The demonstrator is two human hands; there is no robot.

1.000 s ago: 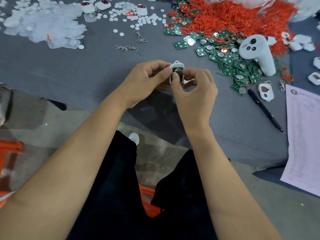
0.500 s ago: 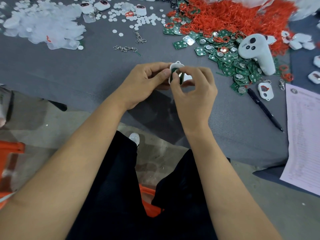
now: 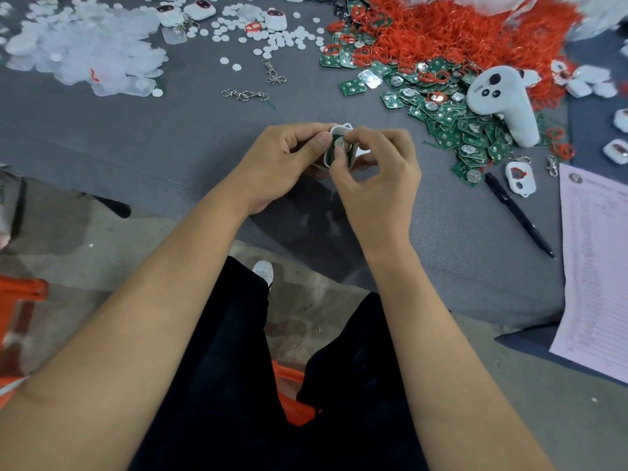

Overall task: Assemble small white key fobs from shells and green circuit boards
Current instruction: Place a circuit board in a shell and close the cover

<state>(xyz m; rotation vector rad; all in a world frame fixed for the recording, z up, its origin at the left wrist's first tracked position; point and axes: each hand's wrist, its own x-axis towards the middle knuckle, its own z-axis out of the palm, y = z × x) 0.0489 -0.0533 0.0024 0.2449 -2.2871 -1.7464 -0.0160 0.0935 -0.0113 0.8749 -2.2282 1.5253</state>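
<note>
A small white plastic key fob shell point(image 3: 339, 144) sits between both hands, held just above the grey bench point(image 3: 170, 137) near its front edge. It serves as a little tray here — a green circuit board with a round silver cell point(image 3: 339, 147) lies inside its open face. The shell's long axis runs away from the person, its loop end pointing to the far side of the bench. The left hand point(image 3: 282, 164) grips the shell from the left, thumb pressed on the rim. The right hand point(image 3: 377, 175) pinches at the board with thumb and forefinger, the other fingers curled.

To the right lies a heap of loose green circuit boards point(image 3: 452, 120), and beyond it a mound of red rubber rings point(image 3: 458, 32). A white handheld controller point(image 3: 503, 103) rests on the boards. A black pen point(image 3: 516, 212) and a printed paper sheet point(image 3: 598, 266) lie at the right edge, with a white shell with red insert point(image 3: 520, 178) just beside the pen. Far left — a pile of clear plastic pieces point(image 3: 85, 52), small white discs point(image 3: 272, 39) and metal key chains point(image 3: 244, 95). Below the bench edge shows a concrete floor point(image 3: 102, 260).
</note>
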